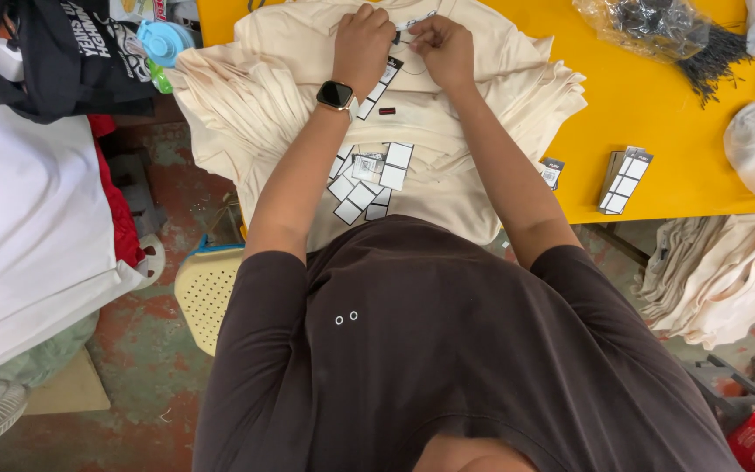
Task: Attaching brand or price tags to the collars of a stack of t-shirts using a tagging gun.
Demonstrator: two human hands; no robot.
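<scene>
Left hand [362,39]: at top of cream shirt stack, by the neck area; fingers curled down tight, pinching shirt fabric and/or a tag. Exact grip can't be told, knuckles hide it. Smartwatch [336,94] w/ dark square face on wrist.
Right hand [444,48]: just beside left hand, nearly touching; fingers bunched closed on same spot at shirt neck. What's between fingertips is hidden.
Hang tag [385,80]: dark/white strip, hangs from under the left hand, lying on top shirt.
Shirt stack [447,175]: cream/beige tees, folded, piled w/ sleeves fanned out both sides; sits on near edge of table, lower part hanging over toward person.
Loose tags [369,183]: approx a dozen white-faced, dark-edged tags scattered on the shirt front, between the forearms, near person's chest.
Table [648,114]: yellow top, carries the stack.
Tag bundle [624,179]: small stack of same tags, on table right of shirts, well apart from hands. One single tag [552,172] just beside stack's right edge.
Plastic bag [657,31]: clear, dark contents, black fasteners spilling out; far right of table.
Spare shirts [718,271]: cream pile, below table at right.
Black bag [63,52]: upper left, off table.
White cloth [28,236]: big pile at left.
Person: dark brown tee, seen from above.
</scene>
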